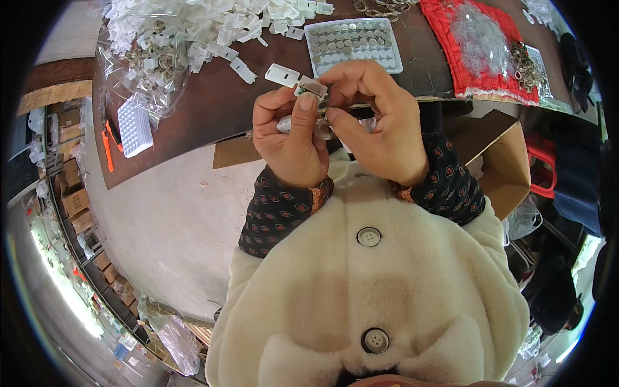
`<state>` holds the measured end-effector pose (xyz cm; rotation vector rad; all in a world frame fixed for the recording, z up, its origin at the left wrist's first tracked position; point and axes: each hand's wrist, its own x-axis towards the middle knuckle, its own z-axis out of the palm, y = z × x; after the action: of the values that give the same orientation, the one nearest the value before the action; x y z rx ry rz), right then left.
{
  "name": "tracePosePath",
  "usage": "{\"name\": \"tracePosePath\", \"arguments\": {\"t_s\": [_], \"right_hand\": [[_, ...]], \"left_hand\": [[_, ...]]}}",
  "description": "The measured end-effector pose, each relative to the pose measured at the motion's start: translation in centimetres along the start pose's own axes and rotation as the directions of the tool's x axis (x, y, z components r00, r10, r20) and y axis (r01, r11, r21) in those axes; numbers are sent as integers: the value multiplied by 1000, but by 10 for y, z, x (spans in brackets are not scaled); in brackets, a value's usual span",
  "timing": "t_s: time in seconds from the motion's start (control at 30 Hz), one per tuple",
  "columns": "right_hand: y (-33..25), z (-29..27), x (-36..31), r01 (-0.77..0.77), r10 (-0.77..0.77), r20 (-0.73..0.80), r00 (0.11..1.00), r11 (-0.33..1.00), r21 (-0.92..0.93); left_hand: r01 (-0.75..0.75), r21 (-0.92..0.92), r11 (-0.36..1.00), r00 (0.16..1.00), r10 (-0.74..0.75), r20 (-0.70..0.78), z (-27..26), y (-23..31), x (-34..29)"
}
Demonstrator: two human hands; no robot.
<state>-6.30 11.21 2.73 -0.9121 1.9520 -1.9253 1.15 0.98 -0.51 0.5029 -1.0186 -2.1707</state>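
My left hand (293,138) is closed around a small white hinged plastic case (282,75), its thumb pressing on the near half, where a bit of green and metal shows. Beside it, my right hand (383,126) has its fingers bent in a pinch at the right end of that case. What the right fingertips hold is too small to make out. A clear piece (324,129) shows in the gap between both hands, below the case. Both hands are raised at the table's near edge. A white tray of round silver button cells (351,44) lies just beyond them.
A heap of white plastic cases (219,22) covers the back left, beside a clear bag of small parts (151,71). Orange-handled pliers (108,145) and a white dimpled tray (134,126) lie left. Clear plastic pieces (480,39) rest on red cloth (445,45). A cardboard box (509,155) stands below right.
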Motion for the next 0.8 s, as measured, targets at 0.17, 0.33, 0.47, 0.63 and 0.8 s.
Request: {"name": "tracePosePath", "arguments": {"t_s": [0.17,0.33,0.47,0.63,0.8], "right_hand": [[6,1,5,-99,101,-21,995,990,98],[10,0,8,-133,135,-12,991,983,126],[12,5,6,-126,129,-33,991,989,78],[14,8,7,-137,147,-55,988,978,155],[11,6,10,-155,165,-54,985,977,147]], "left_hand": [[-79,58,995,990,72,122,-6,-4,5],[-185,290,939,980,156,122,-8,-9,5],[-104,161,981,994,97,52,-6,-13,7],[-72,84,994,997,75,-34,-4,-16,12],[-143,137,980,987,131,92,-6,-10,9]]}}
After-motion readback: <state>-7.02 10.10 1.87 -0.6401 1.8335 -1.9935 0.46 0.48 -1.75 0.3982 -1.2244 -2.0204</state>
